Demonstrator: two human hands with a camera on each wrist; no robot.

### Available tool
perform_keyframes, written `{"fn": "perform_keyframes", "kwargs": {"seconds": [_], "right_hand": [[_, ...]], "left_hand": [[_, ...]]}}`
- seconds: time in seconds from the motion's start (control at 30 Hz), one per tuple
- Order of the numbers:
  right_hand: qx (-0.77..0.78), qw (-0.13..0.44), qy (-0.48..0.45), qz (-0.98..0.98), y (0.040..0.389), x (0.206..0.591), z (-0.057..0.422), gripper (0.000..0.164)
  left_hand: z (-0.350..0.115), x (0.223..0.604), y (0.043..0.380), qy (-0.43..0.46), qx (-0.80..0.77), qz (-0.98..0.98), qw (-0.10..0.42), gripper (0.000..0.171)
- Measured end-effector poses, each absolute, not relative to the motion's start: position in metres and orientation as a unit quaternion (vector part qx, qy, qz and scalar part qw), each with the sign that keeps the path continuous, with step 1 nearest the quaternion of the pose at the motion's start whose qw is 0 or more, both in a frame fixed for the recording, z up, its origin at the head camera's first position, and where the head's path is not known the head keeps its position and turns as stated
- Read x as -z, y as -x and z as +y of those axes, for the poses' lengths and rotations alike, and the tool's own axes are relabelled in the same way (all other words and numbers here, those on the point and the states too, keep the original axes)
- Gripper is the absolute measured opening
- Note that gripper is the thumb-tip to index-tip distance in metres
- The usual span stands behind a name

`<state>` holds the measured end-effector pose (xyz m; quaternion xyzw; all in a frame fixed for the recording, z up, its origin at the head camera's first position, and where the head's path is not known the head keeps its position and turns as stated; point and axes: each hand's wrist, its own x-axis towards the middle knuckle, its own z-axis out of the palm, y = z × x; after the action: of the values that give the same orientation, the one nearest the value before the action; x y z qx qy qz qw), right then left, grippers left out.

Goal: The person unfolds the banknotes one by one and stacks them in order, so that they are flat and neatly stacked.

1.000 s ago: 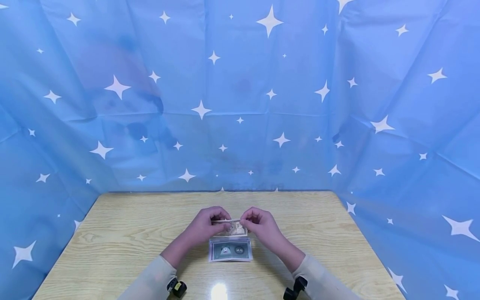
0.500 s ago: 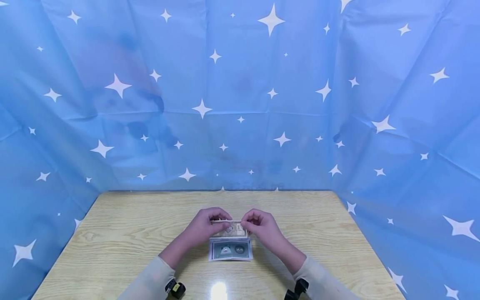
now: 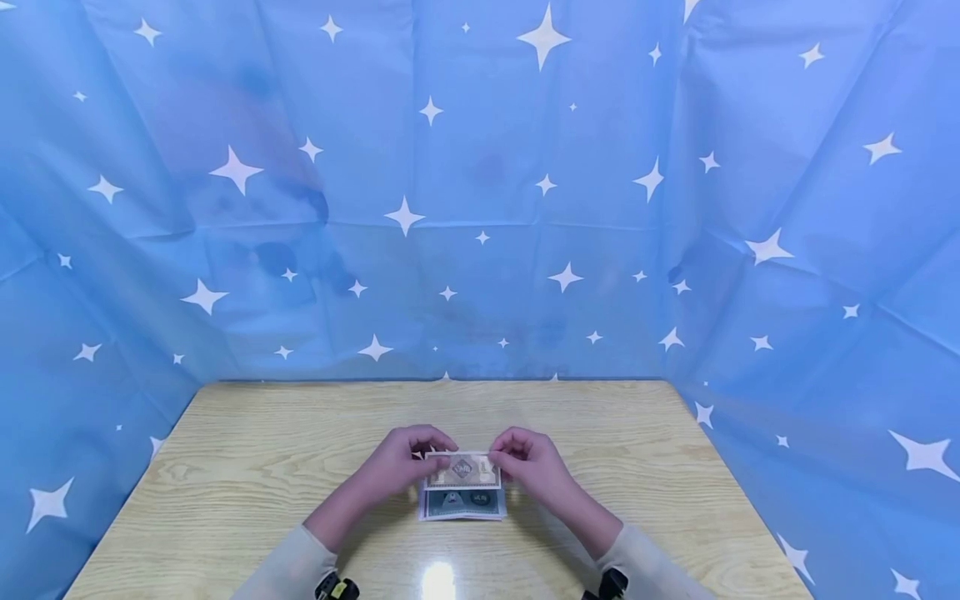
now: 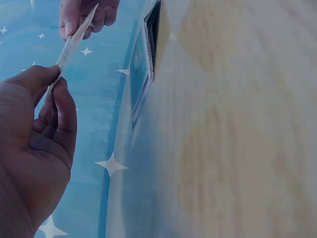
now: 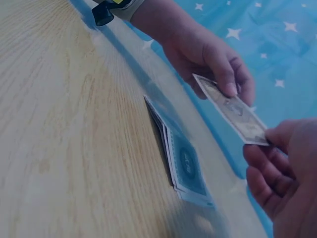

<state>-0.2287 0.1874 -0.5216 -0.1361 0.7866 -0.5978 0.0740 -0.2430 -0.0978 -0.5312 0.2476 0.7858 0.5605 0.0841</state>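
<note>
Both hands hold a brownish banknote-like paper slip by its ends, raised above the table. My left hand pinches its left end between thumb and fingers. At the other end, the thumb and fingers of my right hand pinch a corner. Beneath and nearer to me lies a small stack of green-faced banknotes, partly covered by the slip in the head view. In the right wrist view the stack looks slightly fanned, its layers apart at the edge. Seen from the left wrist, the slip appears nearly edge-on.
A light wood-grain table carries the stack. Behind and at both sides hangs a blue curtain with white stars. A bright light reflection shows near the table's front. Black wrist devices sit by the sleeves.
The slip has come nearer to me with both hands and now overlaps the stack's far part in the head view. Its printed face shows more fully. The stack stays in place.
</note>
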Motion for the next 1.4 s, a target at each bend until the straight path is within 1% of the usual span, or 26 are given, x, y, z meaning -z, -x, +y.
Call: {"fn": "perform_keyframes", "kwargs": {"seconds": [0.37, 0.6, 0.8, 1.07, 1.17, 1.4], "right_hand": [[0.582, 0.09, 0.142, 0.796, 0.221, 0.528, 0.196, 0.009], [0.567, 0.083, 0.144, 0.807, 0.216, 0.528, 0.195, 0.011], [0.539, 0.075, 0.164, 0.822, 0.213, 0.529, 0.194, 0.006], [0.499, 0.077, 0.183, 0.844, 0.211, 0.536, 0.193, 0.009], [0.48, 0.069, 0.192, 0.853, 0.211, 0.539, 0.192, 0.011], [0.414, 0.025, 0.218, 0.883, 0.213, 0.543, 0.191, 0.014]], "left_hand": [[-0.101, 0.534, 0.236, -0.264, -0.536, 0.798, 0.082, 0.017], [-0.102, 0.538, 0.234, -0.267, -0.523, 0.804, 0.092, 0.017], [-0.104, 0.538, 0.232, -0.277, -0.506, 0.811, 0.098, 0.017], [-0.105, 0.543, 0.233, -0.281, -0.476, 0.826, 0.112, 0.017], [-0.103, 0.542, 0.233, -0.286, -0.466, 0.829, 0.115, 0.016], [-0.098, 0.54, 0.236, -0.293, -0.429, 0.847, 0.11, 0.016]]}}
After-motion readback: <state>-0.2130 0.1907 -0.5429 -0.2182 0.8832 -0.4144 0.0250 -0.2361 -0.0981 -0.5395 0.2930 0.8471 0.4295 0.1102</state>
